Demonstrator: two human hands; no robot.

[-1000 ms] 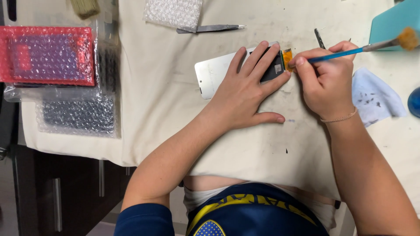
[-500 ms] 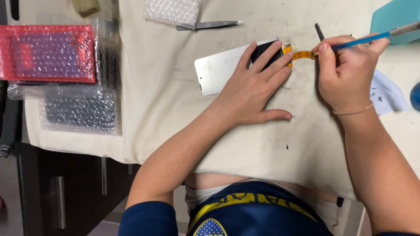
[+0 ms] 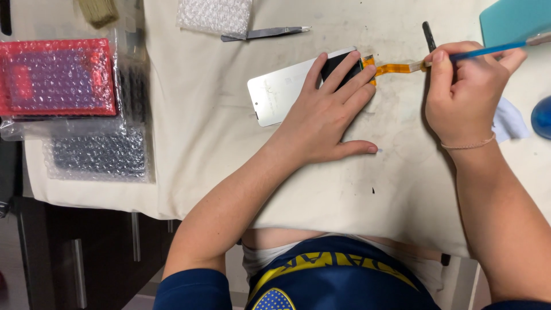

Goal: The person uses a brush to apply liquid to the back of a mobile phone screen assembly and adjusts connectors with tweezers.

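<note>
A flat silver phone screen panel (image 3: 281, 89) lies on the cream cloth (image 3: 218, 149), with an orange flex cable (image 3: 393, 69) sticking out of its right end. My left hand (image 3: 330, 115) presses flat on the panel's right end, fingers spread over a dark patch. My right hand (image 3: 462, 95) grips a thin blue-handled brush (image 3: 488, 50), and its tip touches the far end of the orange cable.
Metal tweezers (image 3: 261, 33) and a bubble-wrap piece (image 3: 215, 12) lie at the top. A red bubble-wrapped package (image 3: 54, 77) and a dark one (image 3: 94, 152) sit at left. A black tool (image 3: 429, 35), a teal object (image 3: 513, 23) and a white wipe (image 3: 508, 120) are at right.
My right hand has moved right and away from the panel, so the orange cable now lies stretched out and visible. My left hand stays on the panel.
</note>
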